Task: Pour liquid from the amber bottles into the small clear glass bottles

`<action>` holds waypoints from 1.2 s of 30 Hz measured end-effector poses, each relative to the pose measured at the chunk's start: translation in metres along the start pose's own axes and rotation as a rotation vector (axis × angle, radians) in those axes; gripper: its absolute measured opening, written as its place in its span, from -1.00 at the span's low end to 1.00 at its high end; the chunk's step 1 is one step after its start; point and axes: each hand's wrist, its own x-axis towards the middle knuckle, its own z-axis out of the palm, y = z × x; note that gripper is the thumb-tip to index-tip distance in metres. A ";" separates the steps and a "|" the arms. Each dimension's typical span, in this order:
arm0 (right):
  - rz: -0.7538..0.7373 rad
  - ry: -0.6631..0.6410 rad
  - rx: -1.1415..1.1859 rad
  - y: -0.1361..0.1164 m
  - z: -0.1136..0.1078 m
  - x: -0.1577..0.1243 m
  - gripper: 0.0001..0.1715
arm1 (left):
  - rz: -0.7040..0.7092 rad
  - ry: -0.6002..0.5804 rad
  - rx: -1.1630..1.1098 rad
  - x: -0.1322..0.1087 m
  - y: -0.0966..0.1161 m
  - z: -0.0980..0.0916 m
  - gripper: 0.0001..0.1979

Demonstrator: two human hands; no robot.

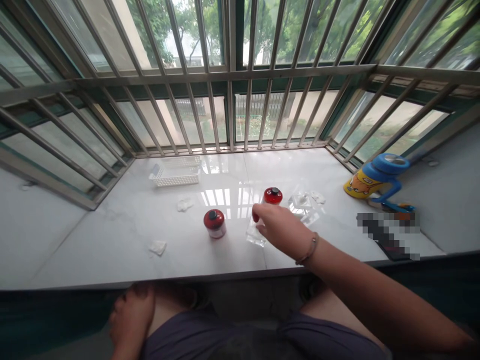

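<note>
My right hand (279, 227) reaches over the white marble sill (112, 235), fingers curled around a clear glass container (256, 234) at its front. Just behind the hand stands a small jar with a red lid (273, 195). A second red-lidded jar (214, 223) stands to the left, apart from the hand. My left hand (131, 312) rests low on my knee, below the sill's edge, its fingers bent over the knee and holding nothing visible.
A white plastic basket (175, 171) sits at the back left. Crumpled white tissues (158, 247) lie on the sill. Clear plastic pieces (303, 202) lie right of the jars. A blue and yellow cup (377, 179) lies at the right. Metal window bars (228, 75) close off the back.
</note>
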 end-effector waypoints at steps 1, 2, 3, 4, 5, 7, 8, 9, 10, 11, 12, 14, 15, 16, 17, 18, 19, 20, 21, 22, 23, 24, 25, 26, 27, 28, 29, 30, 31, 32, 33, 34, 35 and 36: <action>-0.006 -0.017 0.014 -0.002 0.016 0.000 -0.78 | -0.003 -0.001 -0.003 0.000 0.000 0.000 -0.34; -0.010 -0.023 0.019 -0.004 0.029 0.000 -0.77 | -0.008 0.000 -0.007 0.001 -0.001 0.000 -0.34; -0.023 -0.024 0.014 -0.005 0.041 0.001 -0.75 | -0.012 0.001 -0.010 0.001 -0.001 0.000 -0.34; -0.038 -0.020 0.001 -0.006 0.050 0.001 -0.74 | -0.021 0.004 -0.013 0.001 -0.001 0.000 -0.34; -0.056 -0.016 -0.016 -0.006 0.057 0.002 -0.74 | -0.030 0.004 -0.014 0.001 -0.001 0.000 -0.33; -0.093 -0.016 -0.046 -0.006 0.063 0.005 -0.75 | -0.050 0.003 -0.012 0.001 0.000 0.000 -0.31; -0.107 -0.021 -0.054 -0.005 0.063 0.007 -0.78 | -0.059 0.001 -0.011 0.001 0.000 0.001 -0.30; -0.120 -0.024 -0.058 -0.004 0.060 0.008 -0.81 | -0.069 0.000 -0.011 0.001 0.001 0.001 -0.29; -0.137 -0.017 -0.066 -0.002 0.054 0.010 -0.84 | -0.075 0.002 -0.011 0.001 0.001 0.001 -0.28; -0.156 0.006 -0.084 0.001 0.047 0.012 -0.87 | -0.076 0.004 -0.012 0.001 0.001 0.001 -0.28; -0.169 0.046 -0.115 0.006 0.039 0.014 -0.87 | -0.073 0.009 -0.015 0.000 0.001 0.001 -0.28; -0.142 0.164 -0.209 0.020 0.021 0.020 -0.83 | -0.063 0.015 -0.022 0.000 0.001 0.001 -0.29; -0.095 0.216 -0.257 0.028 0.013 0.024 -0.80 | -0.064 0.017 -0.026 0.000 0.001 0.000 -0.29; -0.026 0.241 -0.288 0.038 0.006 0.028 -0.76 | -0.067 0.019 -0.029 0.000 0.001 0.000 -0.29; 0.045 0.237 -0.299 0.048 0.002 0.033 -0.73 | -0.069 0.021 -0.032 0.000 0.001 0.000 -0.30; 0.105 0.213 -0.292 0.058 -0.001 0.038 -0.71 | -0.068 0.024 -0.035 0.000 0.001 -0.001 -0.31; 0.146 0.180 -0.275 0.068 -0.001 0.042 -0.71 | -0.066 0.029 -0.037 0.000 0.001 -0.001 -0.31; 0.166 0.147 -0.253 0.077 0.000 0.047 -0.73 | -0.063 0.033 -0.038 -0.001 0.001 -0.001 -0.32; 0.170 0.123 -0.231 0.085 0.002 0.050 -0.76 | -0.061 0.034 -0.037 -0.001 0.002 -0.001 -0.31; 0.164 0.110 -0.214 0.092 0.004 0.054 -0.79 | -0.065 0.032 -0.036 -0.001 0.002 -0.002 -0.31; 0.157 0.106 -0.201 0.097 0.006 0.057 -0.81 | -0.074 0.029 -0.034 -0.002 0.003 -0.002 -0.29; 0.153 0.106 -0.187 0.100 0.007 0.059 -0.82 | -0.084 0.025 -0.032 -0.002 0.003 -0.003 -0.28; 0.152 0.111 -0.176 0.103 0.008 0.062 -0.82 | -0.092 0.019 -0.030 -0.002 0.004 -0.003 -0.27; 0.154 0.122 -0.167 0.105 0.008 0.064 -0.81 | -0.097 0.013 -0.030 -0.003 0.004 -0.003 -0.26; 0.156 0.135 -0.159 0.106 0.007 0.067 -0.78 | -0.101 0.007 -0.031 -0.002 0.004 -0.004 -0.26; 0.159 0.148 -0.153 0.106 0.006 0.071 -0.75 | -0.101 0.001 -0.032 -0.002 0.004 -0.004 -0.25; 0.163 0.160 -0.148 0.107 0.004 0.076 -0.72 | -0.096 -0.003 -0.033 -0.002 0.004 -0.003 -0.26; 0.168 0.169 -0.144 0.108 0.003 0.081 -0.69 | -0.086 -0.005 -0.035 -0.001 0.003 -0.003 -0.26; 0.175 0.176 -0.142 0.109 0.001 0.087 -0.67 | -0.072 -0.005 -0.036 -0.001 0.002 -0.003 -0.27; 0.182 0.181 -0.142 0.110 0.000 0.093 -0.64 | -0.058 -0.004 -0.037 0.000 0.001 -0.002 -0.28; 0.189 0.185 -0.144 0.111 -0.001 0.100 -0.63 | -0.047 -0.004 -0.035 0.000 0.000 -0.002 -0.30; 0.195 0.190 -0.148 0.112 -0.001 0.107 -0.62 | -0.039 -0.005 -0.032 0.000 0.000 -0.002 -0.31; 0.201 0.193 -0.153 0.112 -0.001 0.113 -0.61 | -0.034 -0.008 -0.029 0.000 0.000 -0.002 -0.33; 0.206 0.195 -0.159 0.113 -0.001 0.119 -0.61 | -0.029 -0.010 -0.027 -0.001 0.001 -0.003 -0.34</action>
